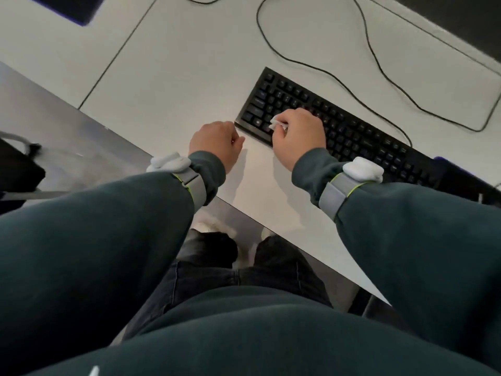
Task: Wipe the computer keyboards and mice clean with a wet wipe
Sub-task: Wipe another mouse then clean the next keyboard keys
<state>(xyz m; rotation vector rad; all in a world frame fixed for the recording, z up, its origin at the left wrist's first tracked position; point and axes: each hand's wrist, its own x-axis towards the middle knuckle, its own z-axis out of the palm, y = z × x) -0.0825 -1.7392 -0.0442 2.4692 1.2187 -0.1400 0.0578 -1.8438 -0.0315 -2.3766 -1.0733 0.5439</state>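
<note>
Keyboard (pixel 352 131): black, on the white worktop (pixel 176 77) close to its near edge, long axis roughly parallel to that edge. No mouse identifiable.

Wet wipe (pixel 277 123): small white wad, pressed on the keys at the keyboard's left end.

Right hand (pixel 298 134): fingers curled round the wipe, directly over that left end; it is the nearer hand.

Left hand (pixel 217 145): loose fist, nothing visible in it, on the worktop just beside the keyboard's left near corner.

Judgement: unwiped keys extend rightward along the long axis.
</note>
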